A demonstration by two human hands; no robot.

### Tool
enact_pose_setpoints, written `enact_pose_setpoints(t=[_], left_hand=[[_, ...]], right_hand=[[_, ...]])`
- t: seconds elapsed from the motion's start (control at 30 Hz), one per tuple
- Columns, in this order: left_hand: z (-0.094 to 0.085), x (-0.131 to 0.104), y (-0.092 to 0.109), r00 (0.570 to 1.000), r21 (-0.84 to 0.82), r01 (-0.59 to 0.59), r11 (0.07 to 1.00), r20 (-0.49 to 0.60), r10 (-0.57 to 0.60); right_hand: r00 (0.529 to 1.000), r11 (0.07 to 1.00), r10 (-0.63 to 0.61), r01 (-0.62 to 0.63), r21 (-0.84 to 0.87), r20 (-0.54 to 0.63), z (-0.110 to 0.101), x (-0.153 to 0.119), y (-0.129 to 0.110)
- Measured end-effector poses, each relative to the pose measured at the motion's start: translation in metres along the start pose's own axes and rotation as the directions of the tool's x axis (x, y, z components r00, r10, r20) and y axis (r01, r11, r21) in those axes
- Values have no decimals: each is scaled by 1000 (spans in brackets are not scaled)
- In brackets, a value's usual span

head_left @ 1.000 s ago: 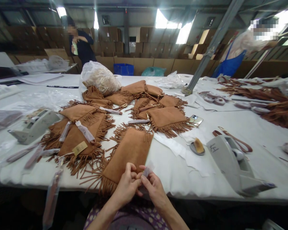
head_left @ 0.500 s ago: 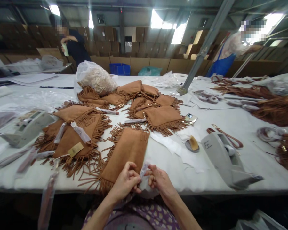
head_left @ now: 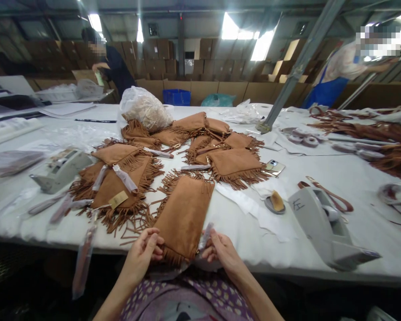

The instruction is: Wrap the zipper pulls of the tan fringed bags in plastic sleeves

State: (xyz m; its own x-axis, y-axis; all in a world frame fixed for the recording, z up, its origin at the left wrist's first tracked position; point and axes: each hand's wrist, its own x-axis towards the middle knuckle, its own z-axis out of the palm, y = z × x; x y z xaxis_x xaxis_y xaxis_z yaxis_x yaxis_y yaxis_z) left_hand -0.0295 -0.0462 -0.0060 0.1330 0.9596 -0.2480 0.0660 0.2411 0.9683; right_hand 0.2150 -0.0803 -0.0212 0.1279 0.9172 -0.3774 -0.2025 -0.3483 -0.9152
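Observation:
A tan suede bag with fringe lies flat at the table's front edge, between my hands. My left hand is at its lower left edge, the fingers curled onto the fringe there. At the bag's lower right corner my right hand pinches a wrist strap wrapped in clear plastic. The strap's lower end is partly hidden by the fingers. To the left lie more fringed bags with wrapped straps and a tan paper tag. Another wrapped strap hangs over the front edge.
Tape dispensers stand at right and left. More bags, a phone and a stuffed plastic bag lie farther back. A slanted metal post rises from the table. Two people are beyond it.
My left hand has moved left, from beside the wrapped strap to the bag's left edge. My right hand keeps the strap. The camera view has shifted slightly left.

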Motion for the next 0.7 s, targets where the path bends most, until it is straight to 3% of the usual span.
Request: enact_pose_setpoints(t=[0.1,0.2,0.4,0.7], left_hand=[[0,-17,-15,998,-1,64,998,19,-64],[14,-26,-23,997,13,60,998,39,-61],[40,-25,-20,993,12,19,1000,118,-21],[46,-26,-22,993,30,30,999,111,-33]], right_hand=[[1000,999,-11,11,49,4,-4,-3,-5],[996,999,-46,47,-19,71,-6,-3,-8],[998,996,-56,54,66,28,-3,-5,-9],[998,988,-63,59,140,27,-4,-11,-8]])
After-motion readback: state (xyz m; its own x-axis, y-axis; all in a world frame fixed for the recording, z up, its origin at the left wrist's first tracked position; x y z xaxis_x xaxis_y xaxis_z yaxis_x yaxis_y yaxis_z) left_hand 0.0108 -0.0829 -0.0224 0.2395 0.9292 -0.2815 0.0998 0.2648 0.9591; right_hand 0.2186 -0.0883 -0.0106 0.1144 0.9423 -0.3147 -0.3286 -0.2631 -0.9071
